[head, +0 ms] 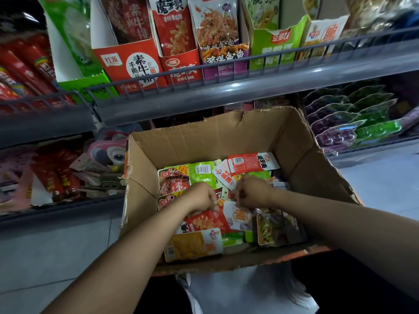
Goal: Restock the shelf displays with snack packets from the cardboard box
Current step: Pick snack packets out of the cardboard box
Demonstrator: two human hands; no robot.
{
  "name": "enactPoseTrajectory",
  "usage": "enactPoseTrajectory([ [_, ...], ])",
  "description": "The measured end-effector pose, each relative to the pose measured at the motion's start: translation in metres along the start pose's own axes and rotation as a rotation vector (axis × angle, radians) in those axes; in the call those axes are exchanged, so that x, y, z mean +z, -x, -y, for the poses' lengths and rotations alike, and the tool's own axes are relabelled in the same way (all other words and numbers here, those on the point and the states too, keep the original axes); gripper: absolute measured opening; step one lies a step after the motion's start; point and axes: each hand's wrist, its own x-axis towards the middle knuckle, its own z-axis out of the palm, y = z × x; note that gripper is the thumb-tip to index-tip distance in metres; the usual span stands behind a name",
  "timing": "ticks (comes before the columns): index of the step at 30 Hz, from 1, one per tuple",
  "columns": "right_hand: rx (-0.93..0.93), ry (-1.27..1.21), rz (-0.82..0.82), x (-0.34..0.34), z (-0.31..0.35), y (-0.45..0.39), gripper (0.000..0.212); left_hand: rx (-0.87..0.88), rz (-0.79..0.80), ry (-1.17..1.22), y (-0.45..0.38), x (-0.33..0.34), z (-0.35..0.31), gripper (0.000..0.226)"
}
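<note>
Shelf rack (249, 87) w/ a wire front rail runs across the top, holding display boxes (133, 64) of snack packs upright: red ones at centre-left, a purple one (223, 62) in the middle, a green one (276, 48) to the right. Lower shelf (56, 207) at left carries red packs and a pink toy-like item (blurred). Stacked purple and green trays (353, 123) sit at right.

Below the rack, a torn cardboard box (294, 141) sits open, close to the person, w/ loose snack packets (192, 245) piled inside: red, green, yellow, 1 white.

Both hands are down in the box, near each other. Left hand (200, 197) has fingers curled, pinching a red packet (208, 219) at its top edge. Right hand (251, 191) is curled over the white packet (238, 217); fingers look closed on its upper edge, though the contact is partly hidden.
</note>
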Motion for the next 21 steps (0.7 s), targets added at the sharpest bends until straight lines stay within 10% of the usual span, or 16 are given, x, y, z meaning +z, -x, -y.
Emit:
enactPoseTrajectory([
  [21,0.03,-0.795,-0.29,-0.071,0.011,0.002,0.019,0.066,-0.376,0.815,0.026,-0.086,-0.013,0.014],
])
